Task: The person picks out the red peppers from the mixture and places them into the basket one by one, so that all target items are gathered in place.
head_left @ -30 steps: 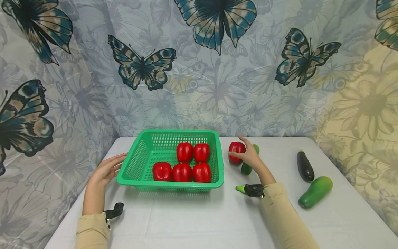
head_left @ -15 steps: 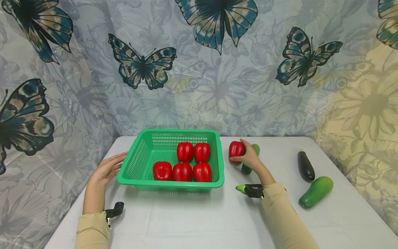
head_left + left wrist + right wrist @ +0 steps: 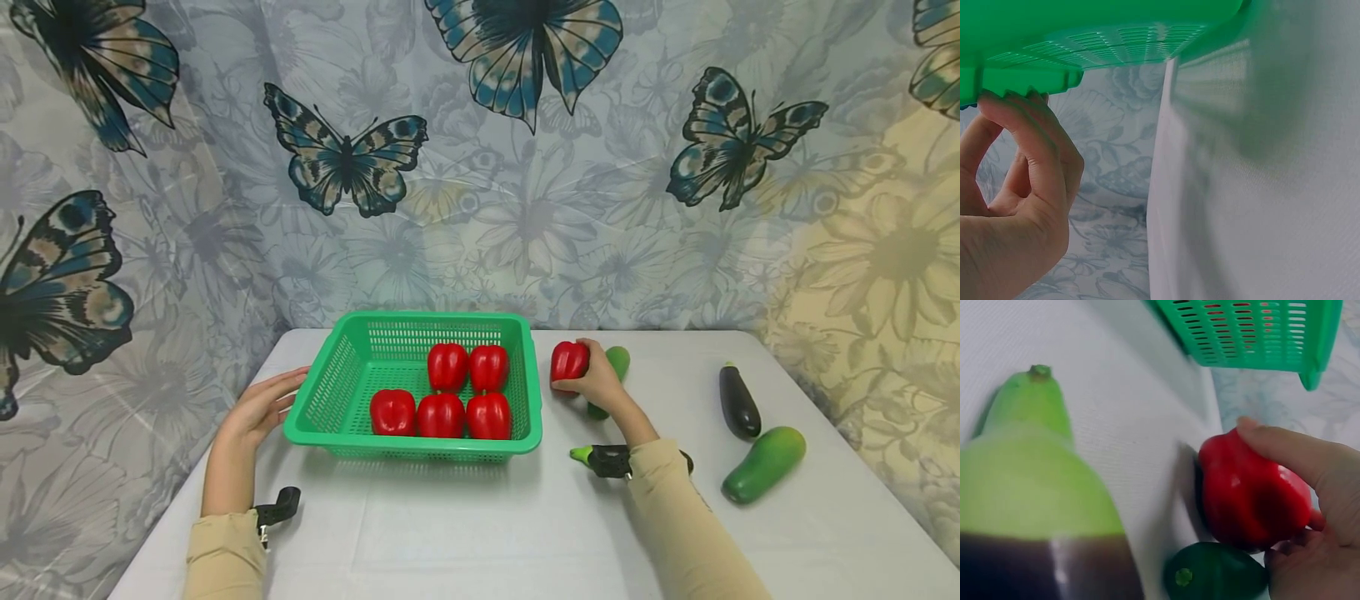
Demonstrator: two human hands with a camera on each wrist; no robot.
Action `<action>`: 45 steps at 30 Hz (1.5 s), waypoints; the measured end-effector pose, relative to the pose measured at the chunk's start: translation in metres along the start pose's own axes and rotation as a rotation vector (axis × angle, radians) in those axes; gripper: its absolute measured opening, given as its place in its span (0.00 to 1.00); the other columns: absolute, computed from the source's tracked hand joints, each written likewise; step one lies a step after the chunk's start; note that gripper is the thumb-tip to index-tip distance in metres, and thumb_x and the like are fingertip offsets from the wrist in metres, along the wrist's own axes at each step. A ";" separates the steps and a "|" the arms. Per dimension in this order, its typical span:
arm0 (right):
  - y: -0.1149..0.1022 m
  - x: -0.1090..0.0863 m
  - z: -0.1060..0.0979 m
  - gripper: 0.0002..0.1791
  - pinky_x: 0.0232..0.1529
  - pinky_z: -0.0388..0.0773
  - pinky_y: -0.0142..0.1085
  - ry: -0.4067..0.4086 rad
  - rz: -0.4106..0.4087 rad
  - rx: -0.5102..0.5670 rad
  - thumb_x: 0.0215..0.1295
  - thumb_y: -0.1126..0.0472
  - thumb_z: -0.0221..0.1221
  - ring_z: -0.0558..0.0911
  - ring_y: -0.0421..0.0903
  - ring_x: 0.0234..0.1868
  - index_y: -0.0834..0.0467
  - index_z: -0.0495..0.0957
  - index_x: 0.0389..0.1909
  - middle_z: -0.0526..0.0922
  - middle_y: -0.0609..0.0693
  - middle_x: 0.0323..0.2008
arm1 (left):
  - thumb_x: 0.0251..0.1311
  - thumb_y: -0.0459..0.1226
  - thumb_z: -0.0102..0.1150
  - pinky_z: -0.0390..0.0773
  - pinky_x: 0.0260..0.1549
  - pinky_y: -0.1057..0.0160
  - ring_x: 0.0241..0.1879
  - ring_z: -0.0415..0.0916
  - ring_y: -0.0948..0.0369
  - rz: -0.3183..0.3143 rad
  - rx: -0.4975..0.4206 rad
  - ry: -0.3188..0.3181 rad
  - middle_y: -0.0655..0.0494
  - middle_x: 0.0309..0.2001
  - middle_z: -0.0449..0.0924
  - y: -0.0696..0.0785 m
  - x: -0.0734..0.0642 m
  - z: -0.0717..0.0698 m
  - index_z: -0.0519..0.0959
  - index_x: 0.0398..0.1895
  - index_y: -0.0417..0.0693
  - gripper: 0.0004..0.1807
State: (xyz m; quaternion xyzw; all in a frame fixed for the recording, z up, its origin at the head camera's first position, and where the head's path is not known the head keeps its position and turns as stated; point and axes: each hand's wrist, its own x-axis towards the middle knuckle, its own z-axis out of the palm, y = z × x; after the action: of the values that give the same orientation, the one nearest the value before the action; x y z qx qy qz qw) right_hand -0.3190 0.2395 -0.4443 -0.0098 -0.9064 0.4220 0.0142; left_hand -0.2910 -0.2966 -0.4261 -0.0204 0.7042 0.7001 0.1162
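My right hand grips a red bell pepper just right of the green basket, thumb and fingers on either side of it in the right wrist view. A green oblong vegetable lies right beside that pepper, partly behind the hand in the head view. The fingertips of my left hand touch the left rim of the green plastic basket, the fingers loosely bent in the left wrist view. Inside the basket, several red bell peppers stand in two rows toward its right side.
Below my right wrist lies an eggplant with a light green top, mostly hidden in the head view. Farther right on the white table are a dark eggplant and a large green vegetable. A butterfly-print cloth hangs behind.
My right hand has closed its thumb and fingers round the red pepper, which has tilted slightly. The left hand and the basket have stayed in place.
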 end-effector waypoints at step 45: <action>-0.098 0.003 -0.004 0.49 0.63 0.73 0.52 0.208 -0.124 0.308 0.62 0.53 0.66 0.66 0.58 0.69 0.66 0.49 0.74 0.63 0.63 0.69 | 0.70 0.42 0.56 0.79 0.43 0.71 0.43 0.80 0.75 -0.003 -0.022 0.010 0.79 0.41 0.82 0.000 0.001 -0.002 0.81 0.50 0.65 0.10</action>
State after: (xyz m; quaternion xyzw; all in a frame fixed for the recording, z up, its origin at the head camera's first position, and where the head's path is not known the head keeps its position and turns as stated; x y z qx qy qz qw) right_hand -0.3222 0.1791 -0.3669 0.0048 -0.8235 0.5509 0.1352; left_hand -0.2918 -0.2980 -0.4259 -0.0262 0.6969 0.7077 0.1133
